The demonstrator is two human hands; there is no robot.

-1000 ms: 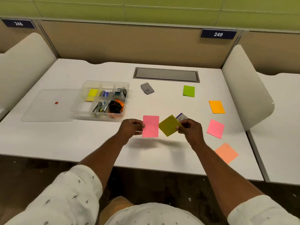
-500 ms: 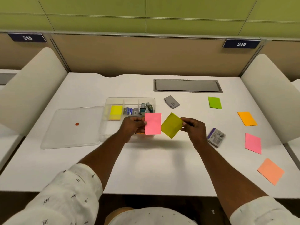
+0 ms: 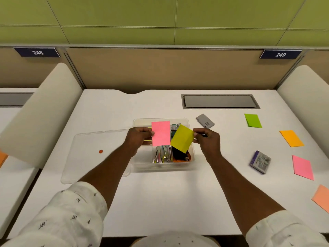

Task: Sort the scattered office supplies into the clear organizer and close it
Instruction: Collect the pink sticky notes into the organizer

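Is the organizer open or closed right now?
Open. The lid lies flat on the desk left of the organizer, whose compartments are uncovered.

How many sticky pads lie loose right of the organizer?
4: green pad farthest back, orange pad nearer, pink pad beside the purple box, peach pad cut by the right edge; more may lie beyond.

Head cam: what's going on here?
A person is sorting supplies at a white desk. The left hand pinches a pink note and the right hand pinches a yellow note, both held over the open organizer, whose lid lies flat to its left. Loose on the desk to the right: a green note, an orange note, a second pink note, a peach note, a grey case and a purple box.
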